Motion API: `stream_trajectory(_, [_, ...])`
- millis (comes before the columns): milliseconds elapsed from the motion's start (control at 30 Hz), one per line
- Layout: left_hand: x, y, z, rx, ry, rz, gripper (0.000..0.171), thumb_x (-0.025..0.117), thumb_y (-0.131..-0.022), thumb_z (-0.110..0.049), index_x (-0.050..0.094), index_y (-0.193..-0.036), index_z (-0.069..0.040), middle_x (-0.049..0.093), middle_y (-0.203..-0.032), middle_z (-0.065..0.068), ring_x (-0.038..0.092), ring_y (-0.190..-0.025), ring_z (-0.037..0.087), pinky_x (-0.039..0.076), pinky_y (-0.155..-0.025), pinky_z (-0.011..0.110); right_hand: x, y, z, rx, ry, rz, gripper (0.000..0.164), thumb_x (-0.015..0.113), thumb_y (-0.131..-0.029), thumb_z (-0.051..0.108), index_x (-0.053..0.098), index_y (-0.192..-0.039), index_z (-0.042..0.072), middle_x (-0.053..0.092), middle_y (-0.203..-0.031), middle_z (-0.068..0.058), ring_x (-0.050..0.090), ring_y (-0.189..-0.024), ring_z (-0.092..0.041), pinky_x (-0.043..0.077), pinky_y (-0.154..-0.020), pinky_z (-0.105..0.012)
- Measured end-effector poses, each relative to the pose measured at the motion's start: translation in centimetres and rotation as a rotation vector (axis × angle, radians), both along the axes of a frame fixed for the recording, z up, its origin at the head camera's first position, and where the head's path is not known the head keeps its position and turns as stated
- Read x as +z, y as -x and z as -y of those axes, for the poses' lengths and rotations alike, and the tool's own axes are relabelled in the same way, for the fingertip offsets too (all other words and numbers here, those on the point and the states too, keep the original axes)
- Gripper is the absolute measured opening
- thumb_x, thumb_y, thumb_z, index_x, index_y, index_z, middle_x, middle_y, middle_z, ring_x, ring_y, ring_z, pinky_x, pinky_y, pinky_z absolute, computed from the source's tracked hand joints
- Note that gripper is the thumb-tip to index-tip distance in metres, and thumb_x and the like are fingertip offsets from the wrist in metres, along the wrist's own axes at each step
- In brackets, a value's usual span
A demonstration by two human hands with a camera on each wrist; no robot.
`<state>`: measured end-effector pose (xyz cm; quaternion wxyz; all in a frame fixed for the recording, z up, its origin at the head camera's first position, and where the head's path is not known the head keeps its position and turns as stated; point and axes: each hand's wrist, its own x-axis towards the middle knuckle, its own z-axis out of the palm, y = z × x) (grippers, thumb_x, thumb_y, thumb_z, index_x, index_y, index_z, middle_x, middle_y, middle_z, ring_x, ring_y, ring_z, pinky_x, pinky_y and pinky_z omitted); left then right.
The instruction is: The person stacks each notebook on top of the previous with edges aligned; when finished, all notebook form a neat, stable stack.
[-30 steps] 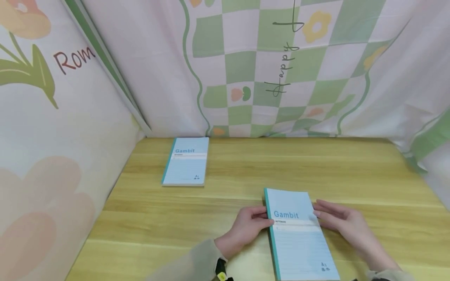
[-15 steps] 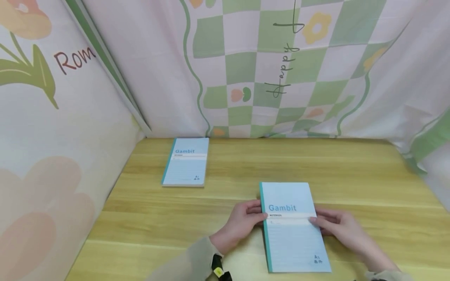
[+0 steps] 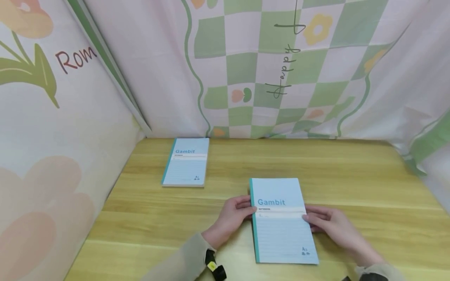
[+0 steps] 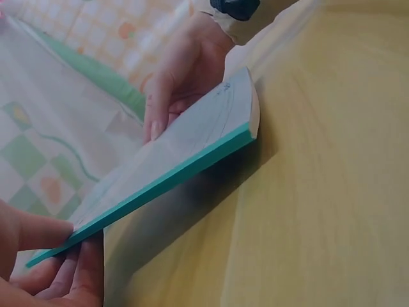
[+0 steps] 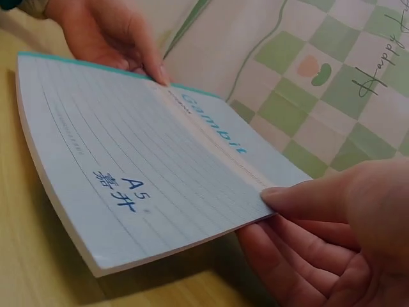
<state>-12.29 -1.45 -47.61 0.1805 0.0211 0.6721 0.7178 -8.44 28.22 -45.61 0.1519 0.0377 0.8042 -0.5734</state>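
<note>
A light blue notebook (image 3: 281, 230) with a teal spine and "Gambit" on its cover is held level between both hands, raised off the table, its shadow showing below in the left wrist view. My left hand (image 3: 230, 218) pinches the spine edge, thumb on the cover and fingers (image 4: 86, 275) underneath. On the opposite edge my right hand (image 3: 335, 228) grips it the same way, its thumb (image 5: 307, 198) on the cover and the other fingers beneath. A second matching notebook (image 3: 186, 166) lies flat at the table's back left.
The wood-grain table (image 3: 369, 175) runs back to a curtain (image 3: 242, 66) with green checks and flowers. On the left a white printed cloth (image 3: 70, 128) rises along the table's edge. More cloth (image 3: 429, 148) hangs at the right.
Both hands have carried the notebook left and toward the back, and it has straightened a little. The right hand, earlier with straighter fingers at the edge, now grips it. The other notebook stays put.
</note>
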Motion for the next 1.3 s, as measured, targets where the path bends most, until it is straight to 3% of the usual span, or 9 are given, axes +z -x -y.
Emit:
stream_trajectory(300, [-0.1,0.4,1.7,0.038,0.038,0.006,0.049,0.073,-0.096,-0.013,0.057,-0.138,0.005,0.07,-0.117,0.009,0.068,-0.105,0.019,0.058,-0.085,0.03,0.0,1.3,1.8,-0.044,0.106,0.017,0.067,0.069,-0.099,0.022,0.04,-0.145,-0.016,0.059,-0.134,-0.028,0.07,-0.104,-0.02,0.058,-0.086,-0.032])
stream_trajectory(600, [0.0,0.8,3.4,0.063,0.078,-0.011,0.045,0.074,-0.095,-0.016,0.062,-0.133,0.004,0.071,-0.11,0.009,0.068,-0.099,0.021,0.059,-0.082,0.032,-0.3,3.3,3.5,-0.057,0.161,0.018,0.067,0.07,-0.098,0.024,0.041,-0.147,-0.011,0.058,-0.137,-0.026,0.069,-0.105,-0.019,0.057,-0.088,-0.03])
stream_trajectory(1033, [0.4,2.4,6.4,0.129,0.146,-0.028,0.046,0.076,-0.094,-0.02,0.063,-0.132,0.004,0.071,-0.108,0.01,0.068,-0.097,0.02,0.059,-0.082,0.032,0.0,5.6,6.4,-0.023,0.198,0.016,0.067,0.072,-0.097,0.031,0.047,-0.146,-0.006,0.057,-0.14,-0.024,0.068,-0.109,-0.023,0.057,-0.089,-0.032])
stream_trajectory(1300, [1.4,3.5,8.0,0.2,0.2,-0.071,0.043,0.077,-0.093,-0.02,0.066,-0.129,0.001,0.072,-0.106,0.01,0.068,-0.097,0.021,0.059,-0.083,0.033,-0.1,6.9,8.5,-0.054,0.281,0.005,0.061,0.073,-0.097,0.027,0.051,-0.143,-0.007,0.064,-0.129,-0.021,0.069,-0.102,-0.022,0.058,-0.086,-0.032])
